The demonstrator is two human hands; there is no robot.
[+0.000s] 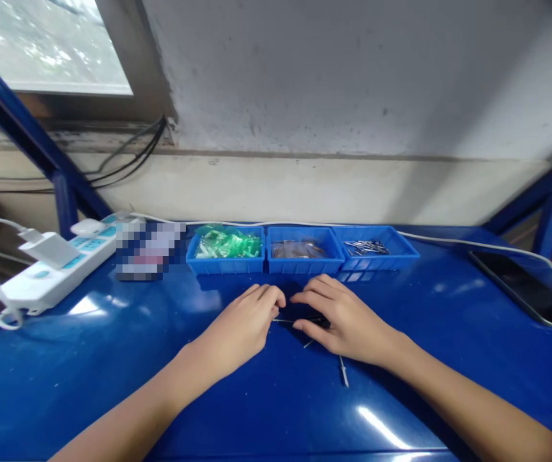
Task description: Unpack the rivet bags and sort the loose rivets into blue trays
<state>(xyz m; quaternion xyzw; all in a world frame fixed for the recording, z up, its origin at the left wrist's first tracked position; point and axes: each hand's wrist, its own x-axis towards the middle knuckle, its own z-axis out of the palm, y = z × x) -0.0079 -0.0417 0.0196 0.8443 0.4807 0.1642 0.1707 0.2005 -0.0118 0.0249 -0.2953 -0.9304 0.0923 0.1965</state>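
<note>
My left hand (250, 321) is closed, its fingers curled above the blue table. A thin metal pin (283, 320), which looks like the stem of a blind rivet, sticks out from its fingertips towards the right; the rest is hidden. Just to the right, my right hand (338, 314) is held with thumb and fingers apart, and I see nothing between them. One blind rivet (344, 372) lies on the table below the right palm. Another thin pin (309, 344) shows partly under the right thumb.
Behind my hands stand three blue bins: one with green and clear plastic bags (230, 242), one with small brownish parts (298, 249), one with rivets (366, 247). A white power strip (64, 269) and a blurred-out item (148, 251) are left, a phone (529, 289) right.
</note>
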